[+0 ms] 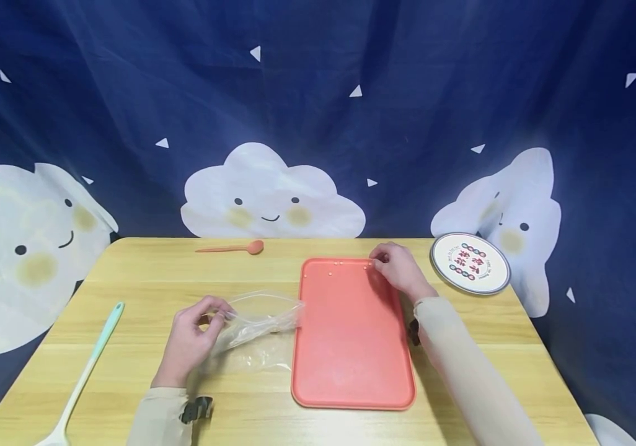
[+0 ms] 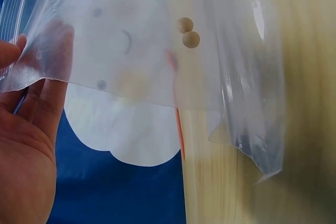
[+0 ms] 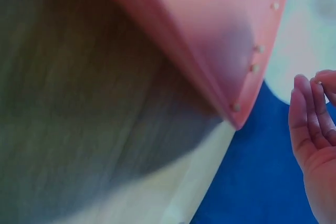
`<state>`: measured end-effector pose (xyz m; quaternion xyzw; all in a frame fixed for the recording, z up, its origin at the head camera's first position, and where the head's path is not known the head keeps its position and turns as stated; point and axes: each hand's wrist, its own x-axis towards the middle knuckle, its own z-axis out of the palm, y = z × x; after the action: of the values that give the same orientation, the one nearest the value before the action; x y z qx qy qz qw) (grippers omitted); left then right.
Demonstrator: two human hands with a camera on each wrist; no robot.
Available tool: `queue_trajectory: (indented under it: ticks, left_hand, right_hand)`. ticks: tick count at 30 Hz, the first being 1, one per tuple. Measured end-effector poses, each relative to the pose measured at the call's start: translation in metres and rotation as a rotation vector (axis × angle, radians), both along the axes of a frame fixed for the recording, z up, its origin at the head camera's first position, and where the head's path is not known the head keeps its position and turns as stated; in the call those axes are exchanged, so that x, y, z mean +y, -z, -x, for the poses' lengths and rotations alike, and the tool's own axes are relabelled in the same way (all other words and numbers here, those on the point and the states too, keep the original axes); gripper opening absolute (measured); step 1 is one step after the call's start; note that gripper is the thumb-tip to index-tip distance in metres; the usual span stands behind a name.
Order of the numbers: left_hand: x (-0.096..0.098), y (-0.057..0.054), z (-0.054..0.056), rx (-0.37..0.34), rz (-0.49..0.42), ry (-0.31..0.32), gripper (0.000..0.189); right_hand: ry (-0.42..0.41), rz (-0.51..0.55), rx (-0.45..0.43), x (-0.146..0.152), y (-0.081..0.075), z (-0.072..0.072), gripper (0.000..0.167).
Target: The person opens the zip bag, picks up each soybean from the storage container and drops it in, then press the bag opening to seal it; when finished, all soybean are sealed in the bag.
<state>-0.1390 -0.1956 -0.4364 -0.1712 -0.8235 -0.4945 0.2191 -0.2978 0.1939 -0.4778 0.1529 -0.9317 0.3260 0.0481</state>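
My left hand point(image 1: 192, 334) pinches the zip edge of a clear zip-lock bag point(image 1: 262, 322), whose free side touches the left rim of a red tray point(image 1: 351, 347). In the left wrist view, two small round beige beans point(image 2: 189, 32) show through the plastic of the bag point(image 2: 247, 77). Above the tray's far right corner is my right hand point(image 1: 398, 269), thumb and forefinger together. A tiny pale bean point(image 3: 319, 83) shows at those fingertips in the right wrist view. Several similar beans point(image 3: 254, 68) lie along the tray's far edge.
An orange spoon point(image 1: 255, 247) lies near the table's back edge. To the right of the tray is a round printed plate point(image 1: 471, 263). A pale green long-handled utensil point(image 1: 92, 356) lies at the left, its head cut off by the frame.
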Motion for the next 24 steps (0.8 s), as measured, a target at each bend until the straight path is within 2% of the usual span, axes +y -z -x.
queue_trajectory:
  ticks: [7,14,17,21,24]
  left_hand:
    - [0.001,0.0,0.001,0.015,0.013,-0.014,0.025]
    - [0.0,0.002,0.001,0.015,0.002,-0.012,0.025]
    - [-0.003,0.009,0.004,0.0,-0.001,-0.016,0.025]
    - [-0.011,0.024,0.01,-0.025,0.003,-0.033,0.028]
    - [-0.014,0.029,0.012,-0.032,0.005,-0.043,0.029]
  right_hand:
    - [-0.051,0.114,0.094,-0.015,-0.011,-0.019,0.006]
    - [-0.137,0.2,0.095,-0.034,-0.026,-0.034,0.005]
    - [-0.178,0.214,0.108,-0.041,-0.031,-0.04,0.006]
    - [-0.218,0.211,0.144,-0.052,-0.035,-0.047,0.007]
    - [-0.23,0.2,0.164,-0.061,-0.039,-0.053,0.007]
